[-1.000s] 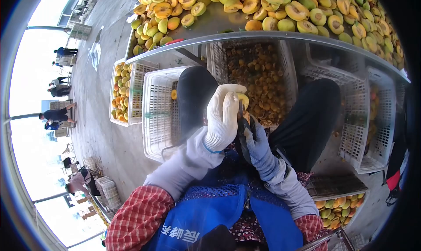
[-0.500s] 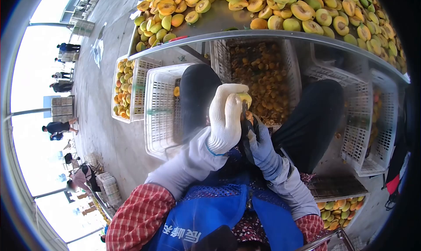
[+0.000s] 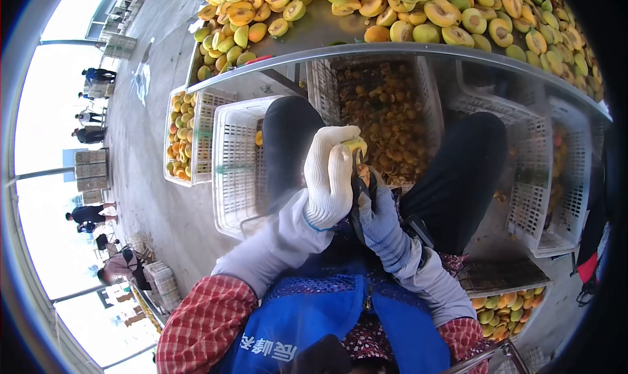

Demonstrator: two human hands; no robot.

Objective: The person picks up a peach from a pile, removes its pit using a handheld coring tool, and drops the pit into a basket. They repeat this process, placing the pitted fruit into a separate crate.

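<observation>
1 yellow fruit piece (image 3: 356,144) is gripped by the white-gloved left hand (image 3: 329,178). 1 dark tool (image 3: 357,194) is grasped by the right hand (image 3: 381,218), its tip at the fruit.

a yellow fruit (image 3: 355,143) touches a dark tool (image 3: 357,207).

Left hand (image 3: 329,181) in matt cloth

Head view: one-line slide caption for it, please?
White-gloved left hand holds yellow fruit at the tip of a dark tool gripped by the right hand, near a fruit-heaped table.
</observation>
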